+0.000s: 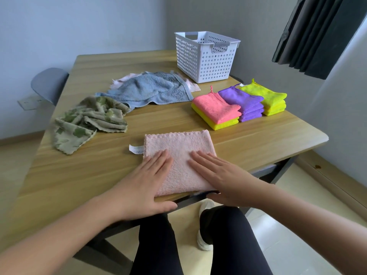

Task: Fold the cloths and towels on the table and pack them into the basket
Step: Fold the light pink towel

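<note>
A folded pale pink towel [178, 143] lies at the near edge of the wooden table [79, 175]. My left hand [147, 183] and my right hand [222, 175] both press flat on it with straight fingers. A crumpled green patterned cloth [87, 122] lies to the left, and a rumpled blue towel [151, 90] sits behind it over a light pink cloth [121, 79]. Folded stacks stand at the right: pink on yellow [216, 108], purple [244, 102] and yellow-green [268, 98]. The white perforated basket [204, 62] stands at the far edge; its visible inside shows no cloths.
A grey chair [49, 84] stands at the table's far left side. Dark curtains [317, 36] hang at the upper right by the wall. My legs in black trousers and a white shoe [204, 235] show below the table's near edge.
</note>
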Available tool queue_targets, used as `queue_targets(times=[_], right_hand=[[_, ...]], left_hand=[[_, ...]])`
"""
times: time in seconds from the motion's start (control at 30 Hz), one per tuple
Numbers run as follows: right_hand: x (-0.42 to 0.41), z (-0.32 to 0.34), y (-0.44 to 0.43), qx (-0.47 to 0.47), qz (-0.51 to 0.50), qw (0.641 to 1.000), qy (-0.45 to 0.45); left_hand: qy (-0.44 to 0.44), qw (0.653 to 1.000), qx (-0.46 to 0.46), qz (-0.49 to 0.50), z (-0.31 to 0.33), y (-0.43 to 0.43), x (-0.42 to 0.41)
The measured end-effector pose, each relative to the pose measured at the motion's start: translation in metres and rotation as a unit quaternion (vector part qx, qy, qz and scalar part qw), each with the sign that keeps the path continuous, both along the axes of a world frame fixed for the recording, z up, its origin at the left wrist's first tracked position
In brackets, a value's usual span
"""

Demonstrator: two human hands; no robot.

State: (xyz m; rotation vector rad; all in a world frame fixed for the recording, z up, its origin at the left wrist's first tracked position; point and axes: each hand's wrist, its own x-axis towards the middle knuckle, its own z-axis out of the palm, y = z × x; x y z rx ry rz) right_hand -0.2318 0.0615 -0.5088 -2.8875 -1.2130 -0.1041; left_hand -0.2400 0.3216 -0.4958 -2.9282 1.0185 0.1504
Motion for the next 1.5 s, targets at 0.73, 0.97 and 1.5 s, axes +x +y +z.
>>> queue_targets(times=[0.73,0.97,1.5], right_hand=[[0.004,0.014,-0.011,0.389,-0.124,0.904,0.123],[0.033,0.033,0.021,0.419,-0.306,0.844,0.135],[0.061,0.024,0.04,0.168,-0.435,0.882,-0.067]], left_hand=[[0.039,0.876,-0.456,0.151,0.009,0.018,0.006],[0.003,0.856,-0.423,0.298,0.023,-0.009,0.032],[-0.115,0.907,-0.172,0.368,0.019,-0.027,0.061]])
